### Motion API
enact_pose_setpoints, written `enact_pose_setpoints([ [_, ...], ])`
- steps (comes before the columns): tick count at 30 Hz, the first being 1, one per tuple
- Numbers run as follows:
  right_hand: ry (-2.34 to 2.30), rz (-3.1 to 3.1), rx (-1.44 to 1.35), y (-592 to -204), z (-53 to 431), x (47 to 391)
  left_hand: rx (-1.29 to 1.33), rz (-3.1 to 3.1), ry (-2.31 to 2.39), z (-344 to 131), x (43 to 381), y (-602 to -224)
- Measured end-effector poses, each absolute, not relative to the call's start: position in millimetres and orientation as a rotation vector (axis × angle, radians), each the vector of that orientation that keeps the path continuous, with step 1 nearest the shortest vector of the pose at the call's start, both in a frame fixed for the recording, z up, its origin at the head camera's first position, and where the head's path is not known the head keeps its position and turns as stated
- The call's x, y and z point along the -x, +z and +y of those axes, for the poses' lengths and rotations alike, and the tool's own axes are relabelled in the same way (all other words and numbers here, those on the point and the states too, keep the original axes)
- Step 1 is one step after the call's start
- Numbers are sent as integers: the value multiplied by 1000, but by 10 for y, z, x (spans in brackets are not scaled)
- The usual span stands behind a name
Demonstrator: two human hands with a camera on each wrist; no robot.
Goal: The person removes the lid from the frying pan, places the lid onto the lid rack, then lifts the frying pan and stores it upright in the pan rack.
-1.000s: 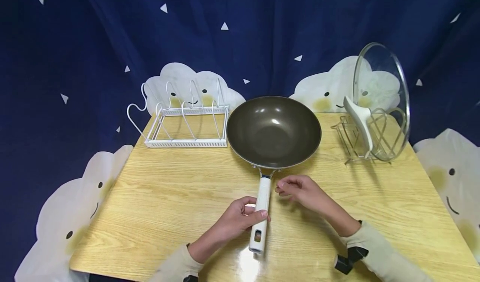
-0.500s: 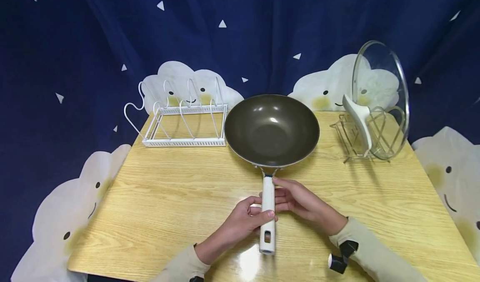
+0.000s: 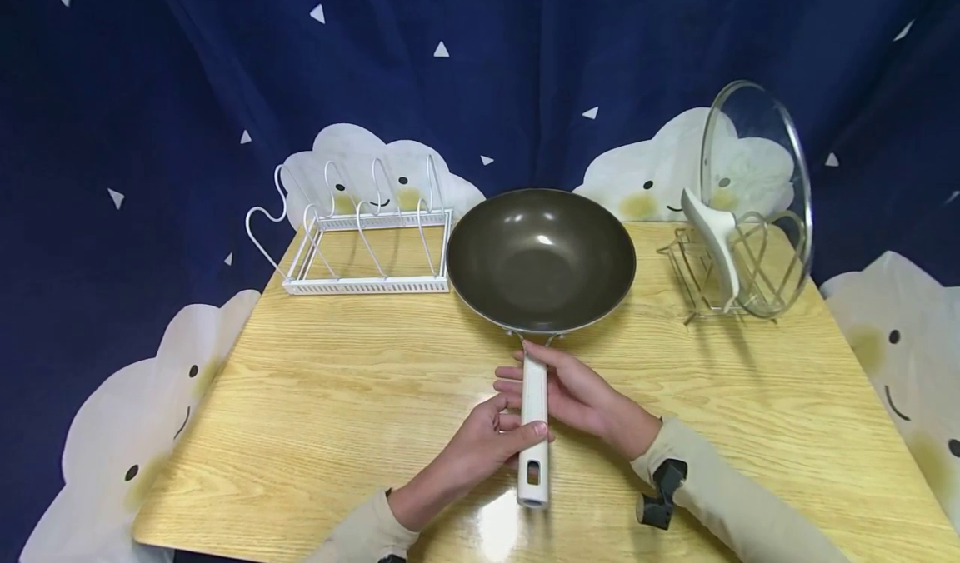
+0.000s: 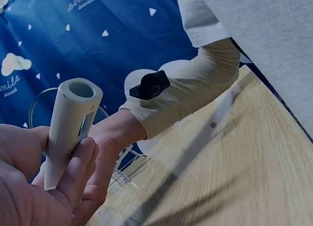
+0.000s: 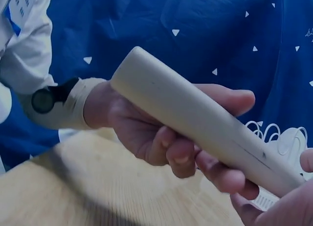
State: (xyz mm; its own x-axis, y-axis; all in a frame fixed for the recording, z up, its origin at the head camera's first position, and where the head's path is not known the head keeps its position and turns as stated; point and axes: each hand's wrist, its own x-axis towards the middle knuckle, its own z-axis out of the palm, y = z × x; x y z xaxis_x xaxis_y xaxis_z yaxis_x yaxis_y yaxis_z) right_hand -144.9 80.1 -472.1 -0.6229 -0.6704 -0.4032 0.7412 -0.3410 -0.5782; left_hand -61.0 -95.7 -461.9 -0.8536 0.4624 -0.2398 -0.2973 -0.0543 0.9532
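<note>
A wok [image 3: 540,263], dark inside, extends away from me at the middle of the table in the head view. Its pale handle [image 3: 534,463] points toward me. My left hand [image 3: 480,442] grips the lower half of that handle, thumb on top and fingers underneath. In the right wrist view the left fingers [image 5: 181,157] curl against the handle's underside. My right hand [image 3: 588,392] comes in from the right near the wok's neck. Its thumb lies over the handle, and its straight fingers pass below and show on the left side.
A white wire rack [image 3: 367,286] stands back left, close beside the wok's rim. At the back right a glass lid [image 3: 757,167] with a white handle [image 3: 716,242] leans upright in a metal wire stand [image 3: 693,296]. A dark blue curtain [image 3: 517,72] hangs behind the wooden table [image 3: 315,405].
My right hand has moved left from beside the handle, bringing its thumb over it and its fingers beneath. The handle's end has swung slightly right; my left hand keeps its grip.
</note>
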Motion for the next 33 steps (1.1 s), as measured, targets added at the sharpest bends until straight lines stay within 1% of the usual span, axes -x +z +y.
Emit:
enact_pose_setpoints([
  [12, -2133, 864, -185, -4650, 677, 1453, -161, 1648, 1879, -975, 608, -4551],
  [29, -2216, 946, -273, -4676, 552, 1397, -195, 1577, 1829, -958, 563, -4522],
  [33, -2220, 887, -300, -4666, 533, 1409, -197, 1607, 1819, -956, 555, -4510],
])
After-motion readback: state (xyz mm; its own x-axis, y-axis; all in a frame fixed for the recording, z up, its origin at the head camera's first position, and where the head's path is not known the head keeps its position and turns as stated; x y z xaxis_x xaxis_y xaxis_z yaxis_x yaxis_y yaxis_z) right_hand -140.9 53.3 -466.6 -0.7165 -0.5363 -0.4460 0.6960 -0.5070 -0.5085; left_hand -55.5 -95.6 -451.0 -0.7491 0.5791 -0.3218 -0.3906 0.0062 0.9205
